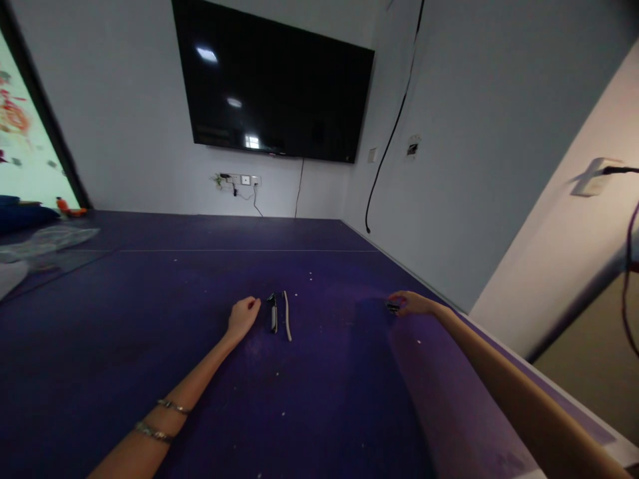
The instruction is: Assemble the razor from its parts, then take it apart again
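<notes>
My left hand [243, 315] rests on the purple tabletop [309, 386] with its fingers curled in, and nothing shows in it. Just right of it lies what looks like a razor [274, 318], with a dark head and a grey and black handle. Beside the razor, and apart from it, is a slim, slightly bent beige stick [287, 319] with a darker far end. Over at the right, my right hand [410, 303] has its fingers around a small dark object [393, 307] at the table surface. Its exact kind is too small to tell.
A clear plastic bag [50, 241] and dark blue cloth [22, 214] lie at the far left, near an orange item [67, 209]. A television [279, 80] hangs on the back wall above sockets [244, 180]. A black cable [387, 146] dangles at the right wall.
</notes>
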Tool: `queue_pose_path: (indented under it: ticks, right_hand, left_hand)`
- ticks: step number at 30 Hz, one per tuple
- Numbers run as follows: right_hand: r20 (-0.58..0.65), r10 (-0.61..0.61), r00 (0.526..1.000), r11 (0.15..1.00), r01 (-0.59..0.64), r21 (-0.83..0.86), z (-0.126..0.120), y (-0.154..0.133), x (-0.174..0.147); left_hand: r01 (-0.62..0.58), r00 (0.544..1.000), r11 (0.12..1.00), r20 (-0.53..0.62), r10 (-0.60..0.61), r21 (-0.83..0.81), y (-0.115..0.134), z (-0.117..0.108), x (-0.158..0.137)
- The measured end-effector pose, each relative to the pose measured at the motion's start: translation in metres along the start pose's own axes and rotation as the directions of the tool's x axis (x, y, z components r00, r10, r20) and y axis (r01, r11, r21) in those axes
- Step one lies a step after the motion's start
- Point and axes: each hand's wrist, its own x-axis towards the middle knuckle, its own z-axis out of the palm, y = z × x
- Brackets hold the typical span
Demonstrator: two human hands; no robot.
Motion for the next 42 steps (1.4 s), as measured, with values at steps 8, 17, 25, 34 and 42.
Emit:
queue_pose_path:
  ticks: [8,17,25,34,42]
  right_hand:
    - [-0.074,-0.158,0.985,0.981,0.165,0.103,0.018,-0.054,0.027]
    - [-0.021,-0.421,0.907,0.896,0.42,0.146,0.057,-0.181,0.056]
    - [0.022,-0.534,0.845,0.84,0.528,0.126,0.078,-0.23,0.072]
    - [0.057,-0.554,0.831,0.831,0.547,0.096,0.093,-0.239,0.083]
    - [0.065,-0.545,0.836,0.836,0.536,0.117,0.094,-0.237,0.084]
  left_hand:
    - [0.038,0.999,0.998,0.012,-0.039,0.046,0.003,0.002,-0.002]
    - [0.055,0.998,0.996,0.011,-0.056,0.076,0.005,0.004,-0.004]
    - [0.058,0.998,0.996,0.033,-0.061,0.074,0.007,0.003,-0.007]
    - [0.049,0.998,0.996,0.039,-0.051,0.07,0.007,0.004,-0.007]
    - [0.068,0.997,0.995,0.038,-0.071,0.076,0.009,0.004,-0.007]
